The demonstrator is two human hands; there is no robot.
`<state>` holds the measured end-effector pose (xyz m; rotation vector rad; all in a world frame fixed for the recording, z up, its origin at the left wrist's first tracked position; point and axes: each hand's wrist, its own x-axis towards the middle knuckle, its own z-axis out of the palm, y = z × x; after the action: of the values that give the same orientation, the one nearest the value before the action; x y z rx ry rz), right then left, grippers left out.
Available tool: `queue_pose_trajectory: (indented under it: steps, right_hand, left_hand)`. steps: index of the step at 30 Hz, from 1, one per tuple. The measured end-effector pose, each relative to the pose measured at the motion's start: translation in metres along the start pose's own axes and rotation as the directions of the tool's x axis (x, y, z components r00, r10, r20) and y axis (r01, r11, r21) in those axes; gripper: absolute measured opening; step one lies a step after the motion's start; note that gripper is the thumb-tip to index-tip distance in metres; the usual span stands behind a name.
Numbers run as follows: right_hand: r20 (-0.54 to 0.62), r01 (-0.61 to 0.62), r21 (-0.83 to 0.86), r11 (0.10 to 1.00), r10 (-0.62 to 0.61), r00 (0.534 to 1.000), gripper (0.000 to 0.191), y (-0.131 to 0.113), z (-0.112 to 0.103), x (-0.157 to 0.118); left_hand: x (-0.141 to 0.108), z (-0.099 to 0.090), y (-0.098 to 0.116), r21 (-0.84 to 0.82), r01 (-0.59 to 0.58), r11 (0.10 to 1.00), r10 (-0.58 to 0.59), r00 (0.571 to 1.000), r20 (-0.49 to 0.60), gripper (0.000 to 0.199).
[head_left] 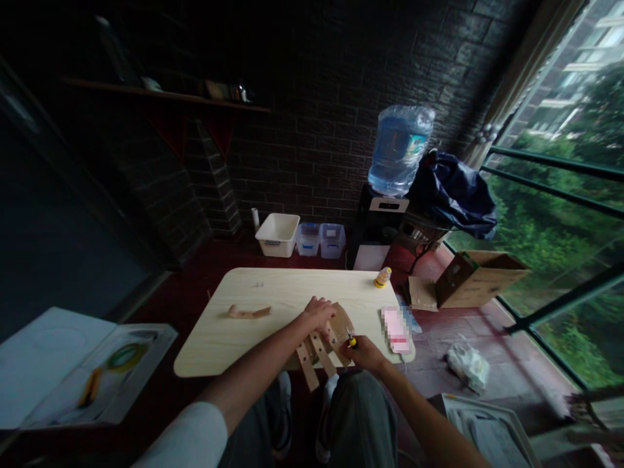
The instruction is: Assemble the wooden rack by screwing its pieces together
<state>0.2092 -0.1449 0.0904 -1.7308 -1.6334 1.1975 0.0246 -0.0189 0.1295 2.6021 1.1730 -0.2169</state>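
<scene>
At your far left, one open white case [151, 356]: a yellow-green coil [127, 357] and an orange-and-black tool [90, 388] inside. Above, on the dark brick wall, one shelf [166, 95] with small items, dim.

Before you, one pale table [209, 344], rounded corners. On its left half, one wooden strip [250, 313], curved at one end; just beyond it, small bits [258, 284], too small to identify. On the floor behind, one white tub [277, 244] and two clear bins [308, 242].

At the table's near edge, right of centre, one wooden assembly [324, 356]: slats with dark round spots, their ends reaching past the edge above your legs, and a wider panel [342, 320] on the right. Your left hand [319, 315] lies over its far part, fingers bent onto the wood, partly hidden. Your right hand [364, 353] is closed around a yellow-and-black driver [351, 342], held against or just beside the panel; contact cannot be told.

Behind, one dispenser [374, 224] bearing a blue jug [402, 149]. On the table's right end, one yellow-capped bottle [383, 277] and, nearer you, one pink item [396, 329], blurred out. Farther right, a dark blue cover [455, 195], a white bag [468, 367], an open carton [480, 279], a tray [519, 422] and the window [560, 195].
</scene>
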Motion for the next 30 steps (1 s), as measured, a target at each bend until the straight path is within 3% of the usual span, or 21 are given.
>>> queue_pose_trajectory:
  steps: [4,9,12,16,19,21,24,26,30]
  right_hand:
    - [0.043,-0.057,0.178,0.982,0.051,0.998,0.009,-0.006,0.019,-0.008]
    - [0.053,-0.082,0.282,0.956,0.070,0.996,0.014,-0.004,0.044,-0.011]
    - [0.038,-0.008,0.270,0.963,-0.003,0.999,0.020,0.000,0.047,-0.008]
    - [-0.034,0.025,0.213,0.977,-0.018,0.999,0.033,0.011,0.029,-0.006]
    - [-0.058,0.019,0.235,0.972,-0.005,0.998,0.044,0.022,0.013,-0.008]
    - [-0.076,0.030,0.316,0.948,-0.006,0.997,0.051,0.028,0.010,-0.009]
    - [-0.109,0.046,0.387,0.921,-0.004,0.994,0.061,0.032,0.016,-0.006]
    - [-0.146,0.073,0.352,0.933,-0.023,0.989,0.064,0.031,0.026,-0.001]
    - [-0.275,0.119,0.227,0.967,-0.053,0.960,0.066,0.029,0.046,0.008]
  left_hand:
    - [-0.011,0.002,-0.004,-0.049,0.234,0.971,-0.230,0.971,0.068,0.093]
    - [-0.022,0.006,-0.013,-0.141,0.297,0.945,-0.287,0.954,0.083,0.074]
    - [-0.023,0.005,-0.014,-0.145,0.285,0.947,-0.282,0.959,0.041,0.067]
    - [-0.030,-0.002,-0.016,-0.163,0.260,0.952,-0.266,0.964,-0.014,0.068]
    - [-0.050,-0.009,-0.018,-0.248,0.098,0.964,-0.153,0.965,-0.214,0.068]
    - [-0.071,-0.010,-0.018,-0.312,-0.036,0.949,-0.095,0.915,-0.393,0.053]
    - [-0.102,0.000,-0.015,-0.422,-0.076,0.903,-0.182,0.824,-0.537,0.024]
    - [-0.116,0.014,-0.013,-0.490,-0.071,0.869,-0.224,0.826,-0.516,0.014]
    - [-0.116,0.045,-0.014,-0.565,-0.092,0.820,-0.148,0.919,-0.365,0.012]
